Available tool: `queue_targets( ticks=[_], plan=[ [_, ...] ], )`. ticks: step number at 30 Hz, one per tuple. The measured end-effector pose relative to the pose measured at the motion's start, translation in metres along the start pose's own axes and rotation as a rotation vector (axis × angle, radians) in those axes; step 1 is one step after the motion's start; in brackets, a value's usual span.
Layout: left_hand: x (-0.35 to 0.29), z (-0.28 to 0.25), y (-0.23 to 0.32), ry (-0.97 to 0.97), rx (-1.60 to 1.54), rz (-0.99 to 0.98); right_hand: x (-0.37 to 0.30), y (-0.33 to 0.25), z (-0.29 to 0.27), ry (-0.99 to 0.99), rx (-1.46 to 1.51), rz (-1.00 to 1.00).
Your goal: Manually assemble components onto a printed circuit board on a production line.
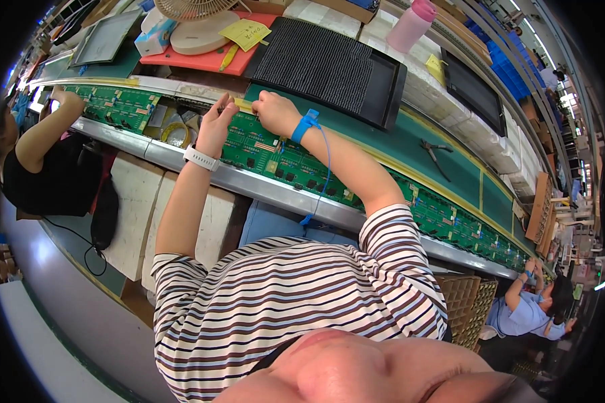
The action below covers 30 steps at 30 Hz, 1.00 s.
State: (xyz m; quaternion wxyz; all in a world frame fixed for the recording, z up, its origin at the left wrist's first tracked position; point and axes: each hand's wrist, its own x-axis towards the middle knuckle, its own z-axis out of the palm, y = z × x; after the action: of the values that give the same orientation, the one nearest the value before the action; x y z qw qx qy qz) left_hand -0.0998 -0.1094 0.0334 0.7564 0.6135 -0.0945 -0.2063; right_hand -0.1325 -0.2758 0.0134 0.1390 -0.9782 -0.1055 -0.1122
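A long green circuit board, dotted with small parts, lies in the metal rail in front of me. At the left end of this board is my left hand, its thumb and fingers raised close together. My right hand is just right of it, over the board's far edge, with fingertips bent into a pinch. Whatever either hand pinches is too small to make out. A white watch band circles my left wrist, and a blue wrist strap with a coiled cord is on my right.
Beyond the boards sits a black tray filled with rows of dark parts. Pliers lie on the green mat to the right. A tape roll rests in the gap at left. A pink bottle stands behind. Co-workers sit at both ends.
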Motion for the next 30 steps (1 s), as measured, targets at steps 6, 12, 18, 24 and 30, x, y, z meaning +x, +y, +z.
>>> queue_targets(
  ticks=[6, 12, 18, 24, 30],
  plan=[
    [0.008, 0.000, -0.012, 0.012, 0.109, 0.083, -0.005, -0.009, -0.005, 0.025, 0.170, -0.038],
    [0.007, 0.018, -0.005, -0.079, -0.213, -0.057, 0.005, -0.027, -0.009, 0.099, 0.987, 0.142],
    [-0.006, 0.020, 0.007, 0.019, -0.108, -0.035, 0.014, -0.015, -0.011, -0.011, 1.432, 0.394],
    [-0.017, -0.032, -0.001, 0.132, 0.610, 0.521, 0.026, 0.032, 0.011, -0.086, 0.799, 0.253],
    [-0.041, -0.063, -0.023, 0.280, 1.039, 0.577, 0.025, 0.012, 0.009, -0.134, 0.271, 0.029]
  ],
)
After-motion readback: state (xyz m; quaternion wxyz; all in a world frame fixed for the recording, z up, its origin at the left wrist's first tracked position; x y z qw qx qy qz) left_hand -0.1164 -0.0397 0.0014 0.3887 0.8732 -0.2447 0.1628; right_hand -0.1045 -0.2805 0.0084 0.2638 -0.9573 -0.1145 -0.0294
